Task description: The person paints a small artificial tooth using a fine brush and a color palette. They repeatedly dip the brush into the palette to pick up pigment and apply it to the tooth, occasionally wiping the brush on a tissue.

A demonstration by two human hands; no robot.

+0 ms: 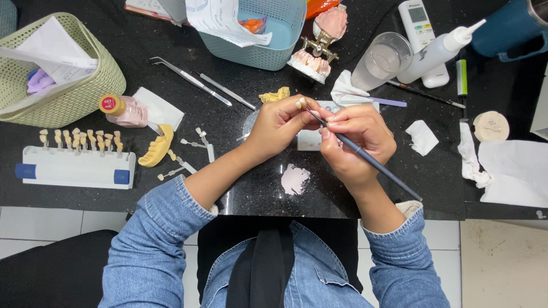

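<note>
Looking down from the head camera, both bare hands meet over the middle of the black stone countertop [171, 63]. The left hand [277, 124] is curled narrow, its thumb and forefinger pinching a small pale tooth piece [299, 103] at the fingertips. The right hand [357, 140] is closed around a thin dark brush [365, 157], gripped like a pen; its tip touches the tooth piece, and its handle runs back toward the right front edge of the countertop. Both forearms wear rolled denim sleeves.

Just behind the hands lies a pale mixing palette [311, 140], mostly hidden by them, and a yellow wax fragment [275, 95] sits close to the left hand. Near the back edge stand a blue basket [274, 40] with papers and a dental model on a metal articulator [319, 43]. A clear cup [381, 60] and a white squeeze bottle [436, 51] stand to the back right, with a crumpled tissue [422, 137] right of the hands.

At the left edge sits a green basket [68, 85]. In front of it are a small pink bottle [123, 109], a tooth shade guide in a white holder [77, 165], and a yellow wax arch [157, 147]. Metal tweezers [191, 80] lie left of centre toward the back.
</note>
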